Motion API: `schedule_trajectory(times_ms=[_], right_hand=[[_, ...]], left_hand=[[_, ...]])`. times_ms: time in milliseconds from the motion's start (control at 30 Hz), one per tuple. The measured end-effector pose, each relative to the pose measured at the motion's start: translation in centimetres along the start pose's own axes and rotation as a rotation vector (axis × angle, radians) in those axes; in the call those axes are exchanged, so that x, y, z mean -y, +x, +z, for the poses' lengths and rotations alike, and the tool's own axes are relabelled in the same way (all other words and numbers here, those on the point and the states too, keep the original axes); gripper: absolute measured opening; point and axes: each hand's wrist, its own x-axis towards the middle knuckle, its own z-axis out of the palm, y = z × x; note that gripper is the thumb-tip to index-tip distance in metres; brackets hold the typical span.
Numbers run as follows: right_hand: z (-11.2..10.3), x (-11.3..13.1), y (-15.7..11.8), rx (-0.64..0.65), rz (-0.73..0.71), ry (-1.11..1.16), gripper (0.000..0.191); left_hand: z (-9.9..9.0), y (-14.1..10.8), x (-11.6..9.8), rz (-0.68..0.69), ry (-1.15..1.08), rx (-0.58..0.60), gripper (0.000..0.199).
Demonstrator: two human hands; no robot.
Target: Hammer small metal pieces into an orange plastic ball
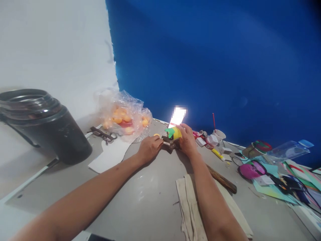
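Near the back of the grey table, my left hand [149,148] is closed, its fingertips pinched at the left end of a small dark brown piece [169,146]. My right hand [187,140] curls round a small yellow and green object [174,133], its fingers wrapped over the right side. The yellow and green object sits just above the dark piece; whether they are joined cannot be made out. Behind them stands a bright, glowing screen [177,117]. A wooden stick [222,179] lies beside my right forearm, next to a beige cloth [189,204] partly under that arm.
A large dark flask [60,134] stands at the left. Glasses [102,135], white paper [110,156] and a plastic bag of orange items [122,117] lie near it. At the right are a white cup [219,135], a clear bottle [288,150], a pink item [251,170] and coloured papers.
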Motion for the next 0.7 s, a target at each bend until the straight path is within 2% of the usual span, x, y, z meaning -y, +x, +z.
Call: schedule_trajectory(times_ms=[300, 533, 700], right_hand=[[0.09, -0.44, 0.02, -0.021, 0.024, 0.137, 0.064], [0.01, -0.25, 0.05, -0.006, 0.015, 0.133, 0.059], [0.39, -0.63, -0.08, -0.023, 0.083, 0.224, 0.061]], left_hand=[[-0.15, -0.03, 0.06, -0.020, -0.055, 0.009, 0.032], [0.06, -0.05, 0.43, 0.015, -0.041, 0.002, 0.031], [0.12, -0.04, 0.63, 0.013, -0.055, 0.010, 0.027]])
